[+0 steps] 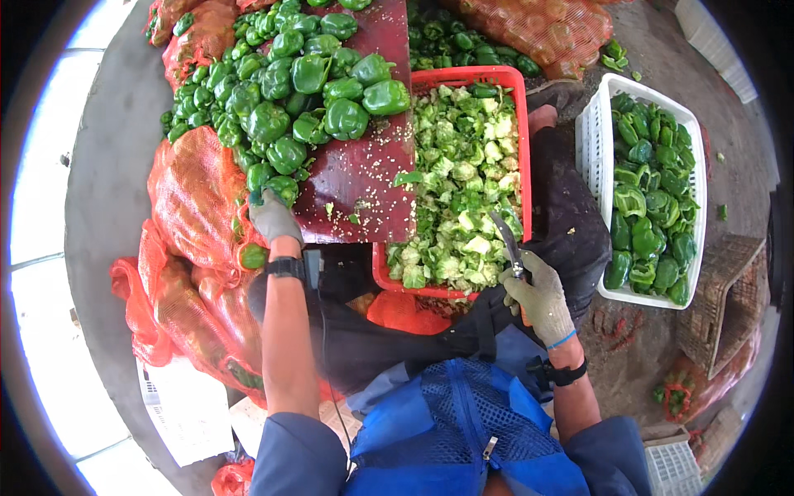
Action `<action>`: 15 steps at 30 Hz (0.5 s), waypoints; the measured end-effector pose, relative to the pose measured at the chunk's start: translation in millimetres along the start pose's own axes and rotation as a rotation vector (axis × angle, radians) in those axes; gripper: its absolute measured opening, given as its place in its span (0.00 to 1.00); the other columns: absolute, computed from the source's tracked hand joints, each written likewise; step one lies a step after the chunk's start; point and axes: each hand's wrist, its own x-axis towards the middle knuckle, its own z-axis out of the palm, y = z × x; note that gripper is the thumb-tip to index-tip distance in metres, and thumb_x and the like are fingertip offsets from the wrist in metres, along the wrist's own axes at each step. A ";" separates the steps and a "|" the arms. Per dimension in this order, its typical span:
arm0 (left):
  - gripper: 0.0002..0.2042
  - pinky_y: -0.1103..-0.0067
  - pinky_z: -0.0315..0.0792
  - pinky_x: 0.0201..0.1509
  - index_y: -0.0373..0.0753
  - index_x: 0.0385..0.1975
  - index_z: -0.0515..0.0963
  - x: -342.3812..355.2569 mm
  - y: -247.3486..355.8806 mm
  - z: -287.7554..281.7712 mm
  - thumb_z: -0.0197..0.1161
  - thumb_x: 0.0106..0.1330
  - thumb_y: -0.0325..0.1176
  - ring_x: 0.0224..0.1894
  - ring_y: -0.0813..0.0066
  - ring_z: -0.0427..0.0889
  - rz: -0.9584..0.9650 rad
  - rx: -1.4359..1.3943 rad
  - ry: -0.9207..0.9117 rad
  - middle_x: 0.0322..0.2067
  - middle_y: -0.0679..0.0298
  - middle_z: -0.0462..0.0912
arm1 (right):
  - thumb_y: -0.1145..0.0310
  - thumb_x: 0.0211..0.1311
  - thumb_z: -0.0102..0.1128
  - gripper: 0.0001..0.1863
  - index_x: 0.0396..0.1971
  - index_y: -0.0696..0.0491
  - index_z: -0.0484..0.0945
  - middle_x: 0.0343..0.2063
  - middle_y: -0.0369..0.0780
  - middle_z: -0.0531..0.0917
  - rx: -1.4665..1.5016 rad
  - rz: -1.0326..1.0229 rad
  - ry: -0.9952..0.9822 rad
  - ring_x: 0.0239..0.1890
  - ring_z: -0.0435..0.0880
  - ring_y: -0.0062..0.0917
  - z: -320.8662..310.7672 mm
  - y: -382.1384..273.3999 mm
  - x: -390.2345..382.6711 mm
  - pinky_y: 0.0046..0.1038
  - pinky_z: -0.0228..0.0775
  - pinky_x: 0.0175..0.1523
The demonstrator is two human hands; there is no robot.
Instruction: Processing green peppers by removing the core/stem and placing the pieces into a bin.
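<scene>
My left hand, in a pale glove with dark fingertips, is closed against a green bell pepper at the near edge of a large pepper heap. Part of its fingers is hidden by the pepper. In my gloved right hand is a curved knife with an orange handle. Its blade points up and left over a red crate. That crate is full of pale green pepper cores and trimmings.
A dark red board strewn with seeds lies beside the heap. Orange mesh sacks bulge at the left. To my right stands a white crate of cut green peppers, near a brown crate. Another full mesh sack lies far back.
</scene>
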 end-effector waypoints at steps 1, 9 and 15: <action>0.20 0.70 0.81 0.50 0.32 0.63 0.81 7.8 -9.3 2.2 0.64 0.82 0.42 0.43 0.64 0.86 -0.148 -0.304 -0.110 0.49 0.57 0.90 | 0.66 0.74 0.65 0.10 0.44 0.58 0.82 0.25 0.35 0.83 -0.024 -0.012 -0.017 0.23 0.81 0.17 2.6 1.3 3.9 0.23 0.73 0.28; 0.21 0.77 0.82 0.44 0.43 0.67 0.79 0.6 -22.6 1.0 0.71 0.77 0.34 0.49 0.74 0.91 -0.334 -0.817 -0.450 0.55 0.66 0.90 | 0.64 0.76 0.66 0.11 0.45 0.58 0.82 0.24 0.34 0.83 -0.041 0.039 0.002 0.23 0.82 0.16 17.7 -6.8 13.8 0.23 0.73 0.29; 0.33 0.77 0.86 0.57 0.32 0.72 0.72 -83.5 -3.7 -10.3 0.77 0.68 0.21 0.51 0.68 0.89 0.000 -0.841 -0.475 0.55 0.58 0.87 | 0.67 0.73 0.66 0.11 0.45 0.60 0.83 0.22 0.35 0.81 -0.097 -0.037 -0.074 0.23 0.80 0.17 44.7 -19.1 24.0 0.25 0.71 0.27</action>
